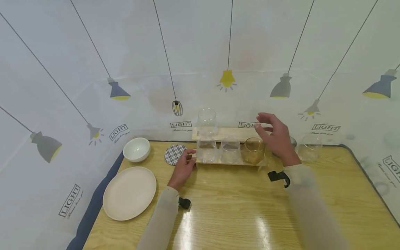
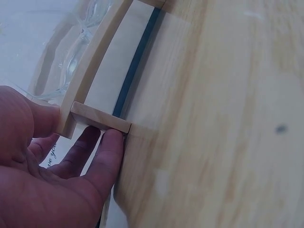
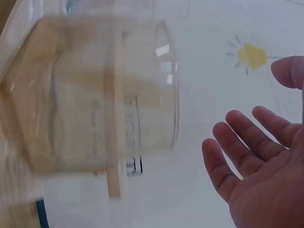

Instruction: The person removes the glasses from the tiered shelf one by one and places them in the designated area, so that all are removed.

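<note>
A two-tier wooden rack (image 1: pixel 237 133) stands against the back wall. My left hand (image 1: pixel 183 168) grips its left end; in the left wrist view the thumb presses the edge of the shelf board (image 2: pixel 92 61) and fingertips touch the short wooden leg (image 2: pixel 99 117). On the lower tier, left to right, are a clear glass (image 1: pixel 206 151), another clear glass (image 1: pixel 230 151) and an amber glass (image 1: pixel 253 152). One more clear glass (image 1: pixel 207 121) sits on the upper tier's left. My right hand (image 1: pixel 277 139) is raised beside the amber glass, fingers apart from it, holding nothing.
At the left are a white bowl (image 1: pixel 136 150), a large pale plate (image 1: pixel 129 193) and a checked round coaster (image 1: pixel 175 154). Right of the rack stands a clear glass (image 1: pixel 309 150), near a dark round object (image 1: pixel 293 141) partly behind my right hand. A lamp-printed sheet (image 1: pixel 200 52) covers the wall.
</note>
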{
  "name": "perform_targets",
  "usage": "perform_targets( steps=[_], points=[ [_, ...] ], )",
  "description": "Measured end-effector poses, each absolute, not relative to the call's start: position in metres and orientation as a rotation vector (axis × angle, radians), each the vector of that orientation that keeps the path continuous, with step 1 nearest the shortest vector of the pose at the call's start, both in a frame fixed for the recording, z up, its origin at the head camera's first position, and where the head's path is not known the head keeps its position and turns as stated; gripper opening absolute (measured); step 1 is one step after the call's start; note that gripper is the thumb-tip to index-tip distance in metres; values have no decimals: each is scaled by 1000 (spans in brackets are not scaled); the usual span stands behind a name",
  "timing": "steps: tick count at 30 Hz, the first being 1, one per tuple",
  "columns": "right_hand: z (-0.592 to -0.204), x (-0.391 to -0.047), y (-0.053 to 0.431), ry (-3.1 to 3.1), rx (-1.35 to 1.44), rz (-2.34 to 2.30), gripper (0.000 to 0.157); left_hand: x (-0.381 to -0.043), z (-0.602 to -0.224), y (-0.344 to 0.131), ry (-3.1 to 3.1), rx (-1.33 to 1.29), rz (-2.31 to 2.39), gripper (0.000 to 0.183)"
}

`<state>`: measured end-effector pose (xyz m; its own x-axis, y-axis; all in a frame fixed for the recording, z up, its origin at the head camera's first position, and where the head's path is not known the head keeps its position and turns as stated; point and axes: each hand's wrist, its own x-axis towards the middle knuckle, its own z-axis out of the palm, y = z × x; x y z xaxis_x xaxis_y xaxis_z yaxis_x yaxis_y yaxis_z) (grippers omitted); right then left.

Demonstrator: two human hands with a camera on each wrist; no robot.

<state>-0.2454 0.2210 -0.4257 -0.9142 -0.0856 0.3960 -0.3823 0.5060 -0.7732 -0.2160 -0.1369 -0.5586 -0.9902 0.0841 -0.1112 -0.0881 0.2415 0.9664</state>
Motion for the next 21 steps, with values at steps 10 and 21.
perform_targets(
  steps=[10,21],
  points=[
    [-426,-264,157,-2496,526,1308,59,-220,-560,-140,2345,-1,1859,30],
    [-432,-282,116,-2604,424,1402,68,-218,-558,-138,2398,-27,1835,29]
  ],
)
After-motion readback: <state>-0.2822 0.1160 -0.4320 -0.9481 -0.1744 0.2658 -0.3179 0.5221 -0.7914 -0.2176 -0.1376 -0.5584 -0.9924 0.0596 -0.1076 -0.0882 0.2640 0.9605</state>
